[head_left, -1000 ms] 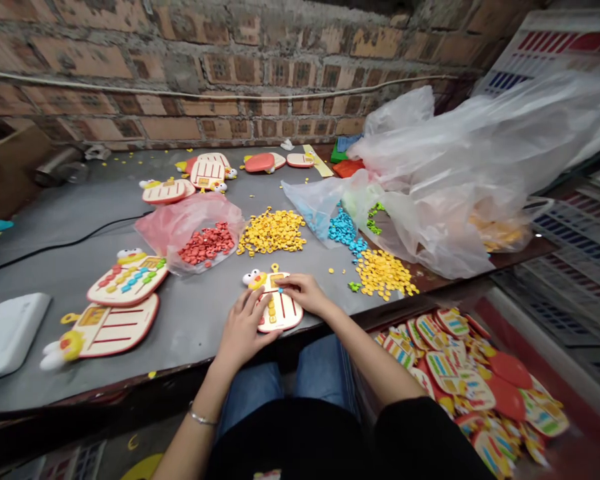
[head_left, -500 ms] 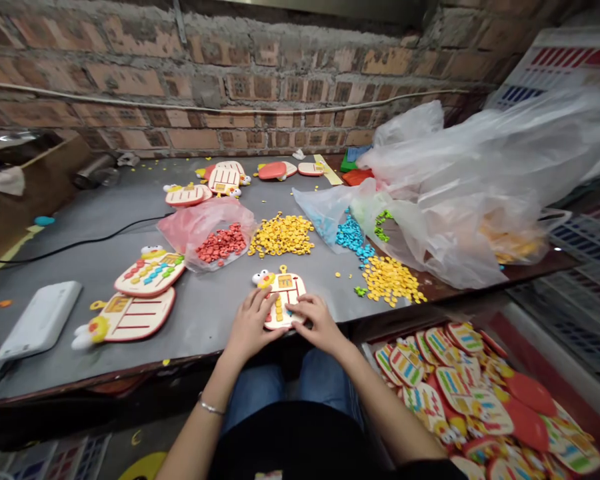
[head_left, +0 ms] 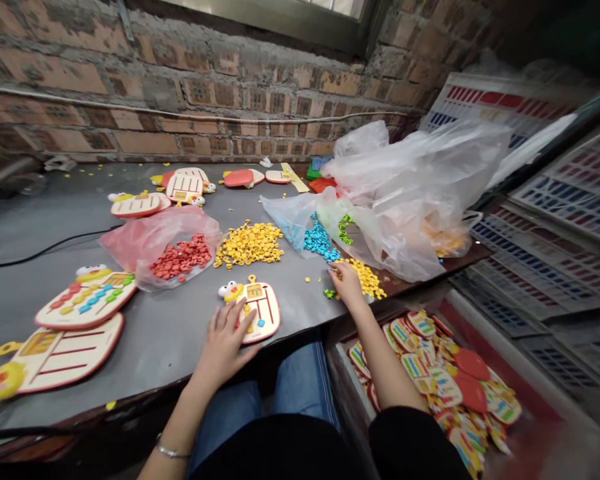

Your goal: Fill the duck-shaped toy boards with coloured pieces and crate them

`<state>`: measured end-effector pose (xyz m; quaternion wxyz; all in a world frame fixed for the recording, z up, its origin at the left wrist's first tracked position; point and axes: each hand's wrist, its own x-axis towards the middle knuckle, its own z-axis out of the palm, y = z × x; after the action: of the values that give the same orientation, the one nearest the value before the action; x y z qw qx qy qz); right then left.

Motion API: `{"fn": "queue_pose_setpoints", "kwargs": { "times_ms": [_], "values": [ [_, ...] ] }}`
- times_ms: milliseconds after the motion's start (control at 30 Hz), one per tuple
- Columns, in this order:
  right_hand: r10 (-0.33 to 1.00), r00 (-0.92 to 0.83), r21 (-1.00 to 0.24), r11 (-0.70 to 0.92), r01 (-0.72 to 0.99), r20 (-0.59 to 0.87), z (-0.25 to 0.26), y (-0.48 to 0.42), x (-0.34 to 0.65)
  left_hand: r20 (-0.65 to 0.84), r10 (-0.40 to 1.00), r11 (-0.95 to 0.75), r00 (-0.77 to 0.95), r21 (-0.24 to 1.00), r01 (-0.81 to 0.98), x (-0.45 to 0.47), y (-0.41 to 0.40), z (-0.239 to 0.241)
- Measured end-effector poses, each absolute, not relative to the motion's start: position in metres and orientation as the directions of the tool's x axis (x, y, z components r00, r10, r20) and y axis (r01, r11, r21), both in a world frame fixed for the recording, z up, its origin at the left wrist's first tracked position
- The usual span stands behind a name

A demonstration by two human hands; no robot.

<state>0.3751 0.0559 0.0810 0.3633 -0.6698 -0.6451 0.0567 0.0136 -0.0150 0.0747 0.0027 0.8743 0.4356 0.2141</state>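
Note:
A cream toy board (head_left: 270,300) with a red edge, red slots and a duck head with bulging eyes lies near the table's front edge. My left hand (head_left: 225,340) rests on its left side, fingers spread over it, partly covering yellow pieces. One blue piece (head_left: 261,323) sits low in the board's middle. Farther right, my right hand (head_left: 347,285) reaches to the border of the small blue pieces (head_left: 317,240) and the right yellow heap (head_left: 367,277). Its fingers are bent together; what they hold, if anything, is hidden. A few green pieces (head_left: 329,293) lie beside it.
Red pieces (head_left: 180,259) spill from a pink bag, beside another yellow heap (head_left: 250,244). Two boards (head_left: 85,300) overlap at left; more lie behind. Clear plastic bags (head_left: 405,173) crowd the right. Below stands a crate (head_left: 460,300) of filled boards.
My right hand has left the board and moved right to the blue and yellow pieces. My left hand stays on the board. The view has turned rightward.

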Motion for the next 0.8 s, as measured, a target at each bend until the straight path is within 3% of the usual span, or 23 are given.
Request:
{"fn": "queue_pose_setpoints", "kwargs": {
  "times_ms": [133, 300, 433, 567, 800],
  "values": [
    [0.954, 0.051, -0.504, 0.110, 0.857, 0.295, 0.083, 0.084, 0.372, 0.348, 0.761, -0.637, 0.548, 0.238, 0.733, 0.017, -0.017, 0.075],
    [0.923, 0.082, -0.731, 0.240, 0.638, 0.375, 0.091, 0.079, 0.338, 0.292, 0.780, -0.624, 0.553, 0.306, 0.719, 0.014, -0.017, 0.080],
    [0.930, -0.086, -0.828, 0.357, 0.433, 0.357, 0.104, 0.061, 0.284, 0.282, 0.798, -0.603, 0.533, 0.356, 0.714, 0.014, -0.017, 0.082],
    [0.901, -0.264, -0.776, 0.431, 0.460, 0.344, 0.113, 0.060, 0.240, 0.281, 0.811, -0.584, 0.512, 0.389, 0.712, 0.015, -0.018, 0.082],
    [0.853, -0.406, -0.559, 0.522, 0.644, 0.328, 0.104, 0.076, 0.224, 0.263, 0.816, -0.578, 0.515, 0.383, 0.720, 0.014, -0.017, 0.082]
  ]
}}
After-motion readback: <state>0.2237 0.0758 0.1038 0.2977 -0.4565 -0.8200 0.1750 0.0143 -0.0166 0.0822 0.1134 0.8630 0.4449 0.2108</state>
